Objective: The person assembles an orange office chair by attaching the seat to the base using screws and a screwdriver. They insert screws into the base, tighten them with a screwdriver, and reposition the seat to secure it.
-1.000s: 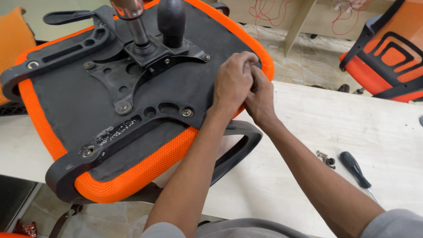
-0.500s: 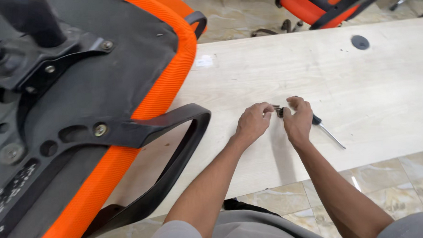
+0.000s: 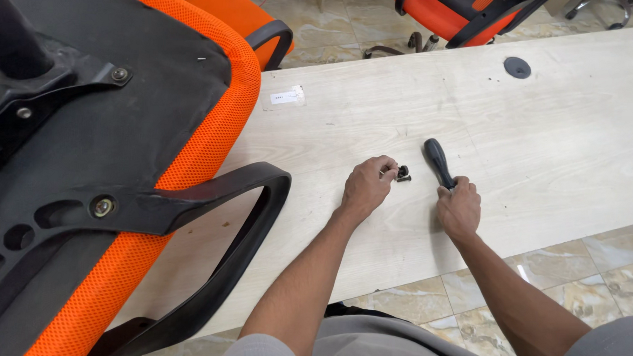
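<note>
Pinching at a small dark bolt point(image 3: 403, 174) on the tabletop point(image 3: 542, 137), the left hand point(image 3: 367, 187) has its fingers drawn narrow, thumb and forefinger at or just beside the bolt; whether it is already lifted I cannot tell. Just to the right, the right hand point(image 3: 458, 209) is closed around the lower end of a black-handled screwdriver point(image 3: 438, 161), whose handle points away from the person toward the far edge. Both lie in the middle of the tabletop, nearer the near edge than the far one. A second ago both hands were pressed together on the underside of the upturned orange chair point(image 3: 121, 157); half a second ago they had come off it and met over the bolt and tool. Now they are apart, one on each item, so the work has moved from the chair to the loose hardware. The chair lies over the left edge of the tabletop, its black armrest point(image 3: 245, 217) curving toward the left hand. A white label point(image 3: 286, 97) sits near the far edge, a round grommet point(image 3: 517, 66) toward the far right corner.
</note>
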